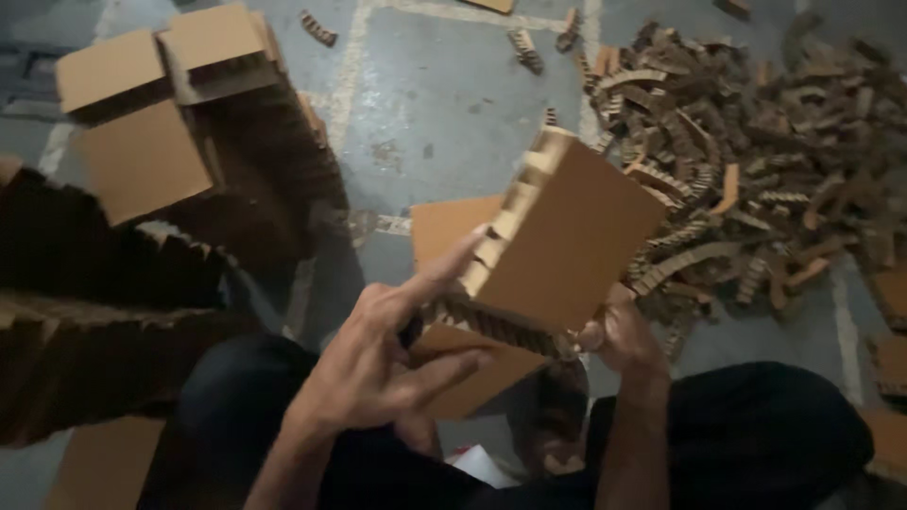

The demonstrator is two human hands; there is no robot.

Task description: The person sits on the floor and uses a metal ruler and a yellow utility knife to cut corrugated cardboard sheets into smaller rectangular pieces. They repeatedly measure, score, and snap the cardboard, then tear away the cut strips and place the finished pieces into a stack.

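Bare floor (pixel 444 104) ahead lies between cardboard stacks (pixel 170 123) and scrap heap (pixel 756 179).

Tan honeycomb cardboard block (pixel 567 236) at frame centre, edge showing ribbed cell pattern. Brown strip pile (pixel 756 161), upper right. Grey floor (pixel 444 104), faded pale lines. Trousers (pixel 756 434) apparently black.

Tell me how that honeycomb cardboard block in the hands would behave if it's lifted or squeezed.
The cardboard block probably feels light for its size: its edge shows open cells between thin brown faces. It likely stays stiff, since it holds flat while the left hand and right hand grip only one end. The exposed edge looks ragged, so it may crush or shed strips.
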